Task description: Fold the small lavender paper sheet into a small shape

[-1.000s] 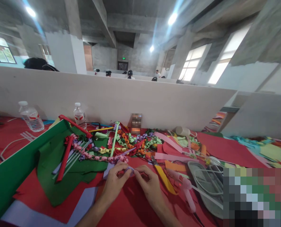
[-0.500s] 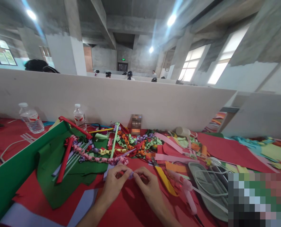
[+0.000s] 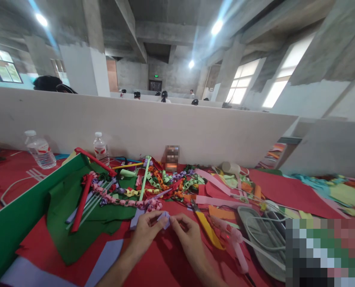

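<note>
Low in the middle of the view, my left hand (image 3: 146, 231) and my right hand (image 3: 188, 233) meet fingertip to fingertip. Both pinch a small lavender paper strip (image 3: 164, 217), which is bent between them. Just beyond the hands lies a colourful paper chain (image 3: 126, 200) of pink, purple and yellow links on green paper (image 3: 75, 223). More tangled chain in orange and green (image 3: 171, 181) lies further back.
A yellow-handled utility knife (image 3: 206, 225) and a pink glue gun (image 3: 235, 245) lie right of my hands, beside a grey tray (image 3: 255, 235). Two water bottles (image 3: 40, 149) stand near the grey partition wall (image 3: 165, 127). A green box lid (image 3: 22, 203) is at left.
My hands have drawn slightly closer together and the lavender strip is folded tighter between the fingertips. The view has shifted a little; nothing else on the table moved.
</note>
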Demonstrator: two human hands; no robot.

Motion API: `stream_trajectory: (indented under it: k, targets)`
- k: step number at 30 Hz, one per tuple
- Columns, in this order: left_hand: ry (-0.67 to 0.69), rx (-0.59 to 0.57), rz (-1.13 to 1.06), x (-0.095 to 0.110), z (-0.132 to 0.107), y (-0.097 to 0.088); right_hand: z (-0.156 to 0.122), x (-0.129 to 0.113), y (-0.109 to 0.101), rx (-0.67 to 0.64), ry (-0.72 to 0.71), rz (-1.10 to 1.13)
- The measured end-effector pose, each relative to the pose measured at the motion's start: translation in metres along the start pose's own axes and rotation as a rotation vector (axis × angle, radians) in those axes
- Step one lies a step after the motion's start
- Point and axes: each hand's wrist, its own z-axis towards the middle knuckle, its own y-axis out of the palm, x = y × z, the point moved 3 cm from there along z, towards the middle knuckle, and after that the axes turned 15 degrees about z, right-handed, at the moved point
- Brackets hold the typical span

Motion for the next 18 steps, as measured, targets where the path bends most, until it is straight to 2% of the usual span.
stream_trajectory:
  k: [5,9,12,18]
  targets:
    - [-0.13,-0.091,-0.207,0.0,-0.005,0.006,0.001,0.0,-0.004,0.032,-0.047,-0.022]
    - [-0.172,-0.084,-0.181,-0.001,-0.006,0.007,0.0,-0.006,-0.004,0.03,-0.119,-0.187]
    - [-0.153,-0.055,-0.143,-0.003,-0.004,0.008,-0.002,-0.013,-0.002,0.045,-0.244,-0.332]
    - [-0.113,-0.048,-0.094,-0.011,-0.003,0.01,-0.007,-0.014,0.001,-0.053,-0.378,-0.439]
